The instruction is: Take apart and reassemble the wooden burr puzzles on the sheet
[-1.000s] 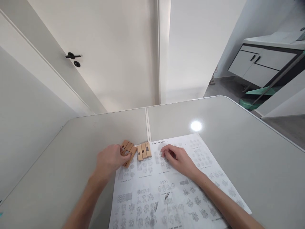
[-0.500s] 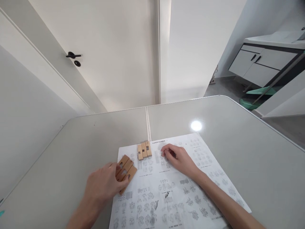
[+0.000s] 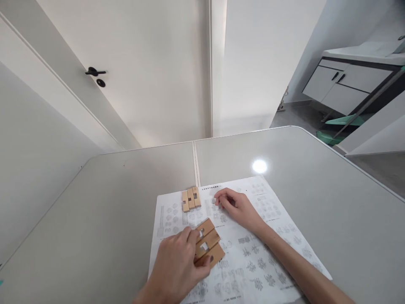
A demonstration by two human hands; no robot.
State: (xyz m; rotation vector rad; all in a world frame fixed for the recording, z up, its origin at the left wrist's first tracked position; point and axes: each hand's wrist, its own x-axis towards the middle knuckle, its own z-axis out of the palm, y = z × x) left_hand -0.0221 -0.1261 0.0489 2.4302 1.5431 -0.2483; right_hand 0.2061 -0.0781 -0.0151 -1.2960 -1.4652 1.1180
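My left hand grips a cluster of three notched wooden puzzle bars side by side, resting on a printed instruction sheet. A second group of three lighter wooden bars lies near the sheet's far left corner, untouched. My right hand rests on the sheet to the right of that group, fingers curled with the tips pressing the paper; nothing shows in it.
The sheet lies on a grey table made of two halves with a seam running away from me. A white door stands beyond the far edge. A cabinet is at the right.
My left hand has dragged its three wooden bars from the sheet's far left corner toward me and rightward, onto the middle of the sheet. My right hand has stayed put.
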